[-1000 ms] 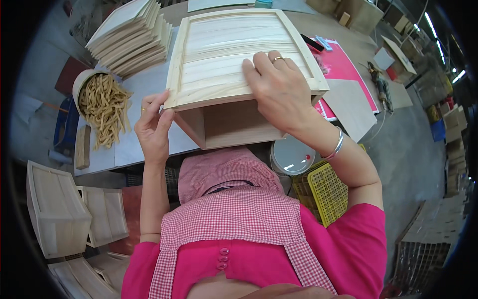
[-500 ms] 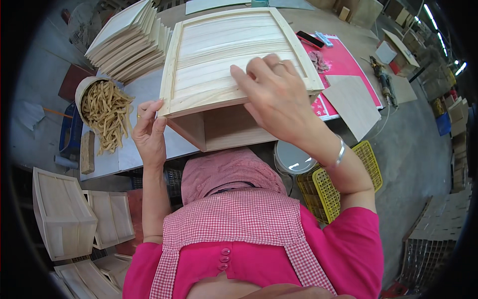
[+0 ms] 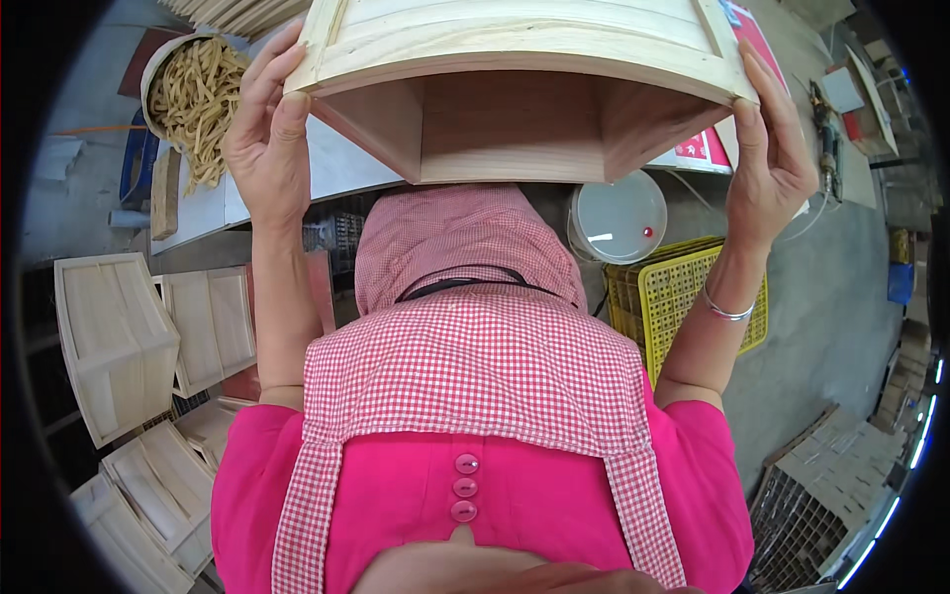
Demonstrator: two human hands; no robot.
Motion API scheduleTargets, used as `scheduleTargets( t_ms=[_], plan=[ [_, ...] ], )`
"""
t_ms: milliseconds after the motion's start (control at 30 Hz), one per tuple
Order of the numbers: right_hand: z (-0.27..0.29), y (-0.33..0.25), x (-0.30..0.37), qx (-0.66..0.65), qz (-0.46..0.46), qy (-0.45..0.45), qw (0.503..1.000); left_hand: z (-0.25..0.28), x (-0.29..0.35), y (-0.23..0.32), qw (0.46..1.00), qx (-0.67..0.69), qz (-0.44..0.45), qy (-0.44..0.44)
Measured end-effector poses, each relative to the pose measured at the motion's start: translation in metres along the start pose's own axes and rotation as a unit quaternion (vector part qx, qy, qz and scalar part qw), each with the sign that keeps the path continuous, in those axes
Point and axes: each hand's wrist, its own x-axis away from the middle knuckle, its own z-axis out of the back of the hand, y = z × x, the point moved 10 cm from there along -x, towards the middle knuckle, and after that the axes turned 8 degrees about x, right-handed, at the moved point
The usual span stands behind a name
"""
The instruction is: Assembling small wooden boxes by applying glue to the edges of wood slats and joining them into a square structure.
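Note:
A pale wooden box [image 3: 515, 129] with a panelled top and an open side facing me stands at the near edge of the table. At its left front corner, my left hand [image 3: 270, 139] grips the frame, thumb below and fingers along the side. Opposite it, my right hand [image 3: 770, 158] clasps the right front corner in the same way. The far part of the box is cut off by the top of the picture. Inside, bare wooden walls show.
Left of the box are a round tub [image 3: 198, 109] of tan strips and a wooden block [image 3: 165, 193]. More panelled wooden pieces [image 3: 117, 337] stack at lower left. A white-lidded bucket [image 3: 618, 218] and yellow crates [image 3: 683, 297] stand below on the right. A corded tool [image 3: 823, 139] lies farther right.
My right hand has left the panelled top and now holds the right corner. The left hand keeps the left corner. The box appears higher in view and more face-on, its opening showing more.

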Motion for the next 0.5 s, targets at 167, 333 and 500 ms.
scheduleTargets(
  t_ms=[167, 333, 500],
  plan=[
    [0.004, -0.004, 0.004, 0.039, 0.042, -0.002, 0.998, -0.001, 0.001, 0.001, 1.000, 0.008, -0.004, -0.011],
    [-0.002, -0.005, 0.003, 0.040, 0.056, 0.015, 0.998, 0.006, 0.001, -0.004, 0.999, 0.011, 0.026, 0.027],
    [-0.006, -0.001, 0.006, 0.166, -0.024, -0.014, 0.986, 0.005, 0.008, 0.004, 0.997, -0.036, 0.040, 0.051]
  ],
)
